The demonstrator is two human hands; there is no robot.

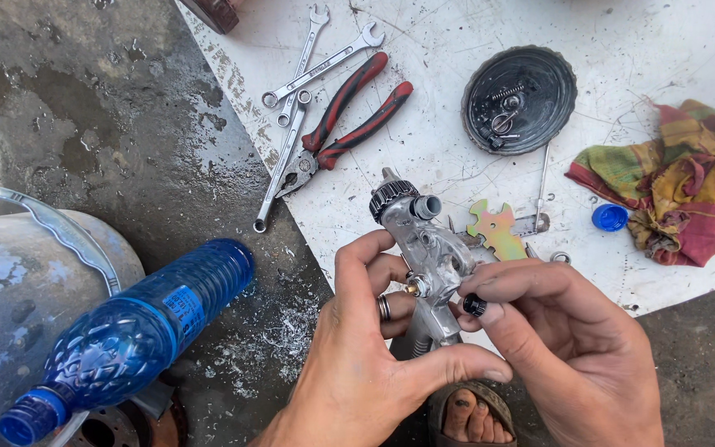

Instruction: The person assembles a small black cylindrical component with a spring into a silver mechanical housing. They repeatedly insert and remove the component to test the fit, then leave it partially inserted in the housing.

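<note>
You see red-handled steel pliers (343, 116) beside three chrome spanners (308, 79) on your scuffed white board (664, 50); a round black lid (519, 99); a checked cloth rag (680, 186); a blue plastic bottle (130, 335).

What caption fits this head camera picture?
Left hand holds a metal spray gun body; right hand pinches a small black knob.

A rough repair workshop, seemingly set at ground level, is suggested. A stained, wet concrete floor (109, 108) is seen beside a scratched white board (639, 50) used as a work surface. Hand tools are laid out on it: spanners (308, 79) and red-handled pliers (345, 116). Small loose parts are kept in a dirty round lid (520, 99), and a grimy checked rag (680, 182) is left nearby. A metal spray gun body (428, 248) is seen partly taken apart, and metal shavings (287, 331) are scattered on the floor.
</note>
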